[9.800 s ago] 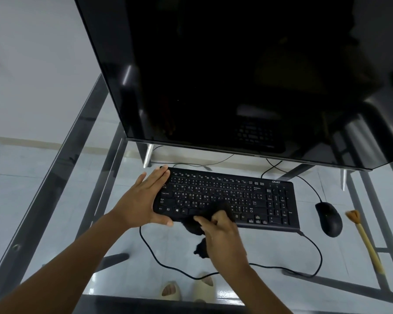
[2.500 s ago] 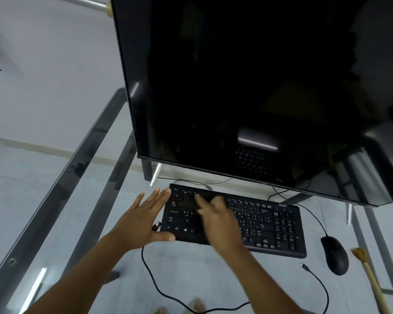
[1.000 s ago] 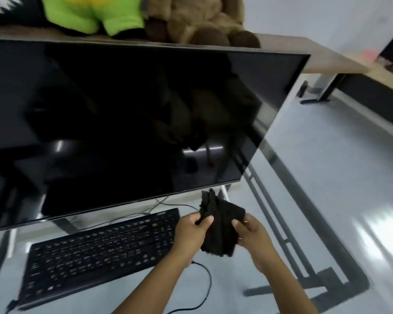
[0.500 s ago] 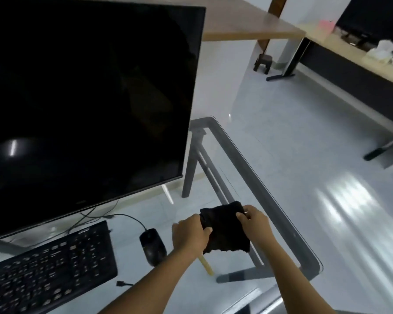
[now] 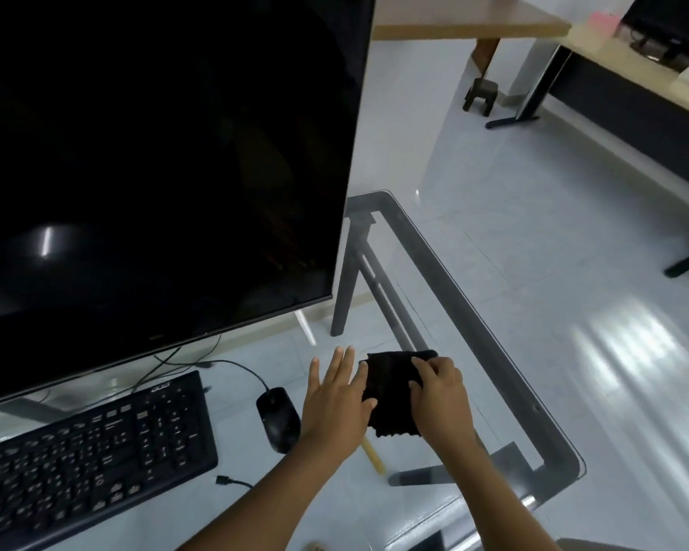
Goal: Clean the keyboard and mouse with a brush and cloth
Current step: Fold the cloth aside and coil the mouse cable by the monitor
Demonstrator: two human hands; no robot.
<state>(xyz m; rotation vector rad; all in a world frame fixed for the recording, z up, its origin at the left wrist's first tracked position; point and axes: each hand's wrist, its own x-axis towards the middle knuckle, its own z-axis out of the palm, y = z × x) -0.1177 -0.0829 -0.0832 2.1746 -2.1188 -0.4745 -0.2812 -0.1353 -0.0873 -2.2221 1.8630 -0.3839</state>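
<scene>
Cloth (image 5: 390,391), black and folded into a thick pad, sits in the lower middle of the head view, the only view, on the glass desk (image 5: 474,336) near its right corner. The right hand (image 5: 440,403) lies over the pad's right side with fingers curled onto it, gripping it. The left hand (image 5: 335,403) is flat beside the pad's left edge, fingers straight and spread, the thumb touching the fabric; it holds nothing.

The mouse (image 5: 278,418) lies just left of the left hand, its cord running up toward the monitor (image 5: 156,153), which fills the upper left of the frame. The keyboard (image 5: 88,451) occupies the lower left, well apart from the cloth. A loose plug end (image 5: 223,480) lies on the glass below the keyboard's right corner. A short yellowish stretch of the brush handle (image 5: 372,457) shows under the left wrist; the rest of the brush is hidden.

Risks, as I judge them: the left wrist hovers over both mouse and brush handle, so a careless sweep could knock either across the slick glass. The cloth sits close to the desk's right edge, and a loose hold could let it slide off. The mouse is light and may skate under wiping unless steadied.
</scene>
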